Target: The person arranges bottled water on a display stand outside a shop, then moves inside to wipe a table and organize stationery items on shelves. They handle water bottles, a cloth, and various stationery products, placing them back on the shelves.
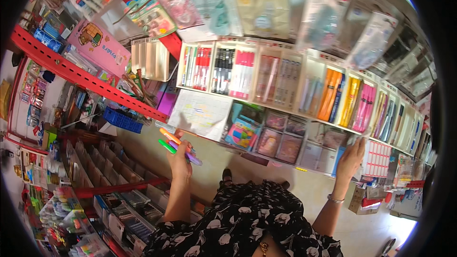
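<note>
My left hand (pixel 180 159) is closed around several highlighter pens (pixel 175 142), among them orange, green and purple ones. It is raised over the floor, just in front of the shelf edge. Beyond it lies a white paper pad (pixel 200 114) with coloured scribbles. My right hand (pixel 350 159) is at the front of the pen trays, over a crumpled whitish sheet (pixel 357 138) that shows at the fingertips. Its grip is partly hidden. Nearest to it are pink pens (pixel 363 107) in a tray and a sheet of red-bordered labels (pixel 376 159).
White compartment trays (pixel 278 105) hold pens sorted by colour. Blister-packed goods (pixel 262 7) hang above them. A red perforated shelf rail (pixel 89 75) runs along the left. Below are a blue basket (pixel 122 119) and racks of stationery (pixel 128 217). A carton (pixel 362 200) stands on the floor at right.
</note>
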The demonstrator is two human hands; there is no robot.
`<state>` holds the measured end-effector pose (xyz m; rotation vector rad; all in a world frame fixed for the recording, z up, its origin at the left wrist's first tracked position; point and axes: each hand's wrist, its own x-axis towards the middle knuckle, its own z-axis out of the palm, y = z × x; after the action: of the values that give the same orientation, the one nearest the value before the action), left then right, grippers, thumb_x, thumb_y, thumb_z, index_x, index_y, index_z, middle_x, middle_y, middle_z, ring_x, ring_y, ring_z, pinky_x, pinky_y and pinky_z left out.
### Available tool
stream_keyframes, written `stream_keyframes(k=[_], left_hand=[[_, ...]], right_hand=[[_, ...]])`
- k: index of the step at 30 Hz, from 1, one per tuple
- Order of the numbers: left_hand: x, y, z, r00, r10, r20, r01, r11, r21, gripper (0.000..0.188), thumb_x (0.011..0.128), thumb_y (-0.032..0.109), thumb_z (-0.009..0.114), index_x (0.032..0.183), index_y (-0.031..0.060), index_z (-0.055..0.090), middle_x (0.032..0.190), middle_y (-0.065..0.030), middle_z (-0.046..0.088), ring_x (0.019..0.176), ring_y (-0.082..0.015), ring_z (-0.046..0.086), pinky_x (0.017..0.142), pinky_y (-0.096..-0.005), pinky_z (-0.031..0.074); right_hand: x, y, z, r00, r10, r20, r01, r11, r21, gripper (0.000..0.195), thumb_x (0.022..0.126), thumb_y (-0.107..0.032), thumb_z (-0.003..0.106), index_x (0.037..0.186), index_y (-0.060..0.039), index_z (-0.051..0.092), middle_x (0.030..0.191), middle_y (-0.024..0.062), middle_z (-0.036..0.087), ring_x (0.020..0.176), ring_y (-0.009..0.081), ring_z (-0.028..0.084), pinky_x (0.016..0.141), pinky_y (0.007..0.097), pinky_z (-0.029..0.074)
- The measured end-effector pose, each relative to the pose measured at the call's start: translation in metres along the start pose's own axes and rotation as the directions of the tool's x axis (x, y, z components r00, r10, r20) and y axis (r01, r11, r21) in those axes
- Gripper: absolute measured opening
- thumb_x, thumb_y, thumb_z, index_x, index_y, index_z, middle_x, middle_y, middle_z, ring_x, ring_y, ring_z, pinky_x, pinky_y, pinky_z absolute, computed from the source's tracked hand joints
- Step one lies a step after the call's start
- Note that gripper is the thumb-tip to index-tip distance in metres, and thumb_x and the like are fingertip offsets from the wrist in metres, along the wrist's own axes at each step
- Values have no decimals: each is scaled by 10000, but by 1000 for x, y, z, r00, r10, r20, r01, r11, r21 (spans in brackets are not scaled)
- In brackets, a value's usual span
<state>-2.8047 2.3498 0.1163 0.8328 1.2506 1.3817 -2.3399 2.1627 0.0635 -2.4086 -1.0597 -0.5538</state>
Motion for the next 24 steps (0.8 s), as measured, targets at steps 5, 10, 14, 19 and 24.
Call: stream_keyframes(k=[5, 10, 14, 19, 24], left_hand=[[53, 12, -45, 986, -59, 154, 25, 975, 219, 438, 844, 6, 617, 1272, -31, 530, 776, -43, 579, 650, -88, 529, 567, -226, 413], [71, 22, -68, 899, -265, 348, 202, 957, 206, 522, 853, 22, 624, 1351, -27, 477, 779, -62, 593, 644, -108, 543, 600, -248, 468], [92, 29, -73, 832, -374, 409, 353, 927, 129, 531, 890, 82, 580, 1398, 8, 444, 799, -84, 595, 650, -144, 565, 529, -285, 501], [89, 36, -76, 814, -417, 404, 440, 897, 39, 561, 900, 74, 591, 1429, 35, 408, 825, -100, 611, 597, -138, 554, 547, -281, 481], [89, 35, -86, 821, -385, 423, 407, 913, 41, 549, 909, 59, 588, 1426, 21, 406, 838, -103, 613, 612, -144, 566, 567, -285, 496]], right_hand=[[-26, -65, 46, 999, -42, -12, 40, 990, -137, 407, 968, -86, 477, 1340, 77, 470, 1414, 280, 443, 1298, 428, 431, 1093, 495, 341], [-28, -208, 51, 996, 88, 16, -85, 986, -147, 503, 907, -93, 534, 1370, 73, 433, 1431, 259, 411, 1285, 433, 409, 1092, 514, 328], [-38, -276, 54, 999, 35, 14, -34, 996, -81, 545, 854, -62, 563, 1361, 89, 429, 1403, 251, 423, 1247, 426, 424, 1061, 513, 354], [-45, -324, 38, 998, -61, 18, 59, 995, 86, 558, 812, -64, 611, 1314, 117, 449, 1344, 269, 442, 1201, 436, 443, 1026, 519, 374], [-56, -378, 43, 972, -234, 33, 220, 945, 243, 564, 744, -35, 633, 1267, 121, 490, 1334, 275, 459, 1179, 444, 465, 1042, 513, 382]])
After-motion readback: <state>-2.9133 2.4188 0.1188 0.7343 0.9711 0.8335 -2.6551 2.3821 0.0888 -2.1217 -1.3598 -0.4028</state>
